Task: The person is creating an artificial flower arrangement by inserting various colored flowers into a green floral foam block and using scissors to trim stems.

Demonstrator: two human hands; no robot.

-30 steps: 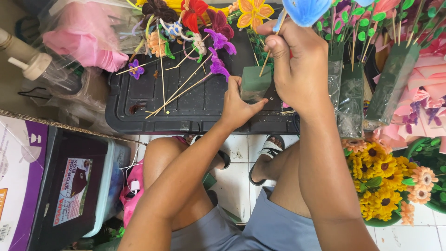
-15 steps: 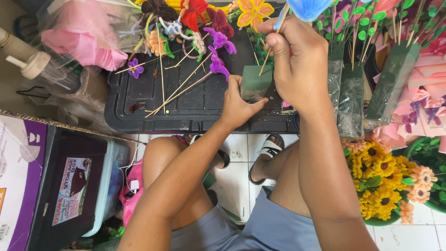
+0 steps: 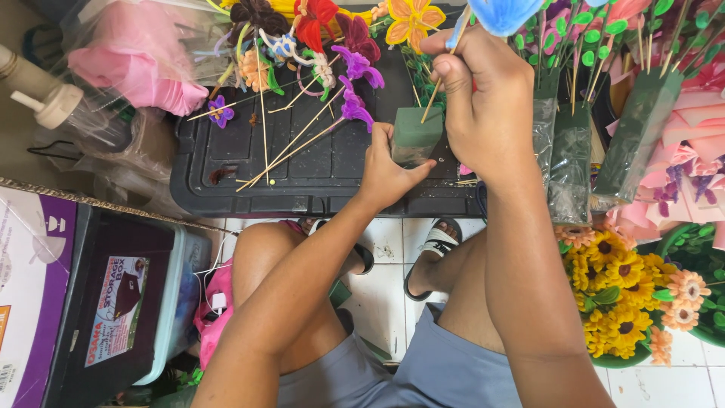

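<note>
Our right hand (image 3: 483,106) pinched the blue flower's thin stick (image 3: 434,94), probably light and snappable, low down, while our left hand (image 3: 389,170) gripped the crumbly-looking green foam block (image 3: 415,136).

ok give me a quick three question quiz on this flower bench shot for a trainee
1. True or false: the left hand grips the green foam block.
2. What does the right hand hold? A) scissors B) a blue flower on a wooden stick C) a glue bottle
3. What do the loose purple flowers on sticks lie on?

Key: 1 true. 2 B, with the stick's tip at the block's top. 3 the black plastic lid, left of the block.
</note>
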